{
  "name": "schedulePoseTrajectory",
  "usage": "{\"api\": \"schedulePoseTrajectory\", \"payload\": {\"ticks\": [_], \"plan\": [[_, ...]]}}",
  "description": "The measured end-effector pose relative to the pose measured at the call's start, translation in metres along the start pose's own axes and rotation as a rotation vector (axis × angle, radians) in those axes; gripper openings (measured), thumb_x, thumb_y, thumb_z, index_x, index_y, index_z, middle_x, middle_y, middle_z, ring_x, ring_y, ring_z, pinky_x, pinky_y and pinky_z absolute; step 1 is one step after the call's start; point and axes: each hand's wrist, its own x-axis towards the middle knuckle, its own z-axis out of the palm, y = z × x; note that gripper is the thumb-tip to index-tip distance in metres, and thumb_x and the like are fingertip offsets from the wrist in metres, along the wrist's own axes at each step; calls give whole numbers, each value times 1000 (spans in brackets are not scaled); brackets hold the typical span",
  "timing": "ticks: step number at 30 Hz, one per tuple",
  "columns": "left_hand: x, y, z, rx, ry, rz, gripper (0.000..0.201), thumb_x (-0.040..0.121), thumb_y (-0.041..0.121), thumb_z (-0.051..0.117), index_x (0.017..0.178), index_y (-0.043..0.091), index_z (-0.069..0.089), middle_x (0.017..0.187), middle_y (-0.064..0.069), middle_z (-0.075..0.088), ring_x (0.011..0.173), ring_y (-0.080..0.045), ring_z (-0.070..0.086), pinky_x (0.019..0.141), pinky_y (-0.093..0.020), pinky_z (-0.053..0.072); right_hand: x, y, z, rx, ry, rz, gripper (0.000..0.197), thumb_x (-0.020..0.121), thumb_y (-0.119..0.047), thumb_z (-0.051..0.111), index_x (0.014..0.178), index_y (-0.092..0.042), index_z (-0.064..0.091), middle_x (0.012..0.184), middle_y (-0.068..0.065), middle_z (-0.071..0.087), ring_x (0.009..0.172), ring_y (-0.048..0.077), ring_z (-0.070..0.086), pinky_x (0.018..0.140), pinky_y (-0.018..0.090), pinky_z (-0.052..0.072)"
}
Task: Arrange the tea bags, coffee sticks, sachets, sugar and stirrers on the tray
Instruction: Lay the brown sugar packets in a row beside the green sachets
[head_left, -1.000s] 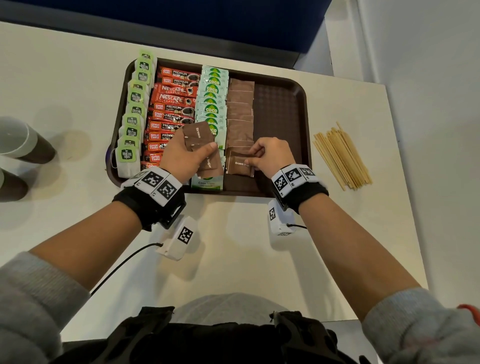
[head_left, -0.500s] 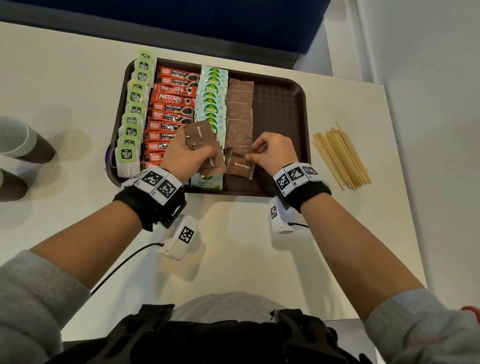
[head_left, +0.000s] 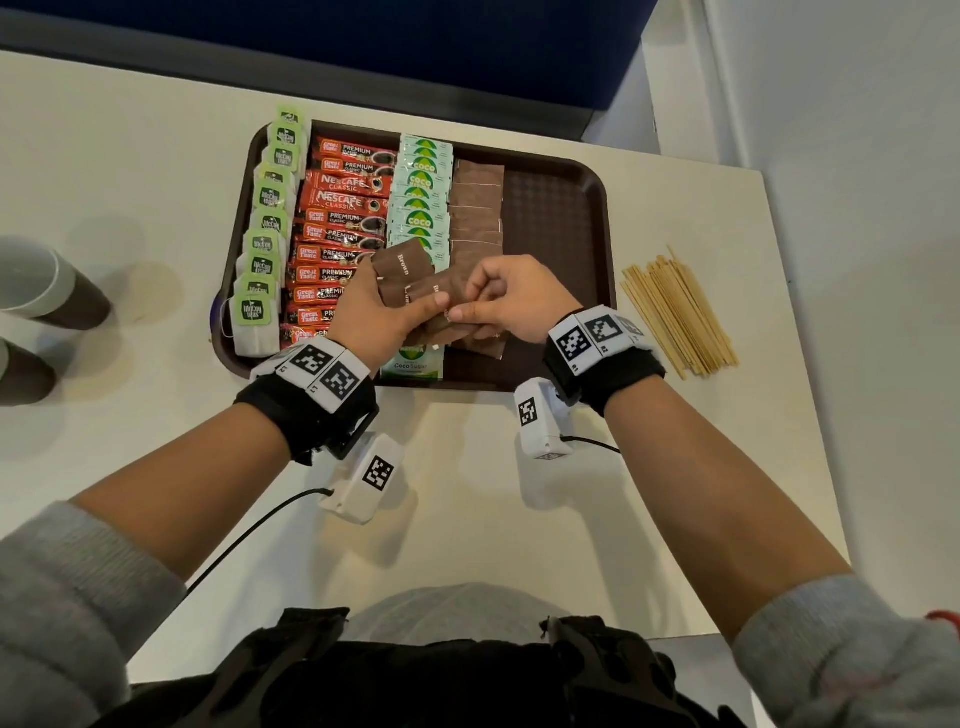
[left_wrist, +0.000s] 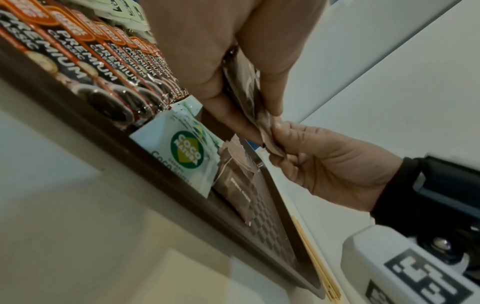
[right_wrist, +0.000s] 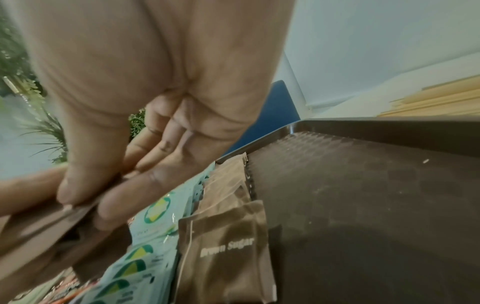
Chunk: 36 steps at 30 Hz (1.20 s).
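Note:
A brown tray (head_left: 561, 208) holds rows of green tea bags (head_left: 265, 234), red coffee sticks (head_left: 337, 234), pale coco sugar sachets (head_left: 421, 197) and brown sugar sachets (head_left: 475, 208). Over the tray's near edge, my left hand (head_left: 384, 317) grips a small fanned stack of brown sugar sachets (head_left: 405, 275). My right hand (head_left: 498, 301) meets it, with thumb and forefinger pinching the edge of one sachet (left_wrist: 270, 142) in that stack. A brown sugar sachet (right_wrist: 228, 246) lies flat at the near end of the brown row. Wooden stirrers (head_left: 675, 312) lie on the table right of the tray.
Two brown paper cups (head_left: 36, 286) (head_left: 21, 369) stand at the table's left side. The right third of the tray (right_wrist: 363, 195) is bare. A white wall runs close along the table's right edge, and a blue panel stands behind.
My right hand let go of a brown sugar sachet at the near end of its row. It moved left to the stack in my left hand and now pinches another sachet.

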Motion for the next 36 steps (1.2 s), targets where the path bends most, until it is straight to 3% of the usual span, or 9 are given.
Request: {"api": "schedulePoseTrajectory", "payload": {"ticks": [4, 6, 10, 14, 19, 25, 28, 32, 36], "plan": [[2, -5, -3, 10, 1, 8, 42, 79, 20, 75, 114, 17, 53, 112, -14, 67, 102, -29, 66, 91, -55, 51, 1, 1, -9, 19, 14, -46, 20, 80, -4, 71, 77, -20, 59, 70, 2, 61, 64, 9, 62, 61, 22, 56], [3, -7, -4, 33, -11, 1, 40, 75, 25, 75, 109, 23, 54, 111, -15, 67, 100, -32, 67, 87, -57, 52, 1, 1, -12, -25, 34, -78, 18, 82, -3, 68, 80, -20, 62, 73, 0, 60, 66, 7, 59, 62, 22, 55], [5, -11, -5, 35, -52, -17, 44, 73, 20, 76, 111, 24, 54, 112, -16, 67, 99, -35, 67, 85, -60, 52, 1, 4, -11, -55, 88, -92, 12, 83, -7, 69, 94, -11, 69, 75, 1, 61, 64, 5, 57, 62, 18, 54], [7, -14, -5, 60, -47, -19, 47, 60, 36, 76, 102, 34, 55, 110, -13, 68, 98, -33, 67, 87, -58, 52, 2, 11, -11, -63, 124, -62, 16, 77, -9, 75, 87, -20, 71, 79, 6, 68, 75, 17, 65, 78, 35, 58], [10, -15, -11, 90, 19, -23, 41, 63, 31, 77, 97, 33, 54, 107, -14, 68, 96, -34, 67, 85, -59, 52, -3, 22, -15, -124, 143, 26, 12, 79, -7, 73, 86, -15, 69, 72, 0, 64, 68, 12, 63, 68, 22, 58], [12, -14, -12, 88, 73, -35, 38, 80, 10, 74, 111, 19, 53, 108, -14, 67, 98, -33, 67, 84, -56, 54, -7, 33, -10, -231, 104, 152, 11, 79, -9, 74, 88, -12, 70, 67, -3, 63, 59, 6, 62, 59, 11, 54], [11, -12, -12, 80, 63, -37, 43, 75, 16, 77, 111, 21, 53, 108, -13, 68, 98, -33, 67, 86, -57, 52, -8, 35, -5, -227, 130, 189, 12, 77, -8, 75, 87, -9, 70, 66, -2, 63, 59, 7, 64, 63, 16, 56], [11, -15, -12, 80, 34, -50, 51, 57, 39, 76, 102, 30, 55, 107, -12, 68, 96, -34, 68, 86, -58, 52, -9, 35, -1, -319, 239, 153, 9, 75, -12, 77, 83, -11, 71, 77, 1, 65, 77, 17, 68, 79, 28, 56], [11, -13, -12, 88, 34, -47, 40, 63, 31, 76, 97, 33, 54, 107, -12, 68, 96, -34, 68, 86, -58, 52, -10, 32, -3, -339, 258, 168, 9, 76, -16, 77, 83, -13, 72, 81, -1, 66, 83, 17, 67, 82, 30, 55]]}}
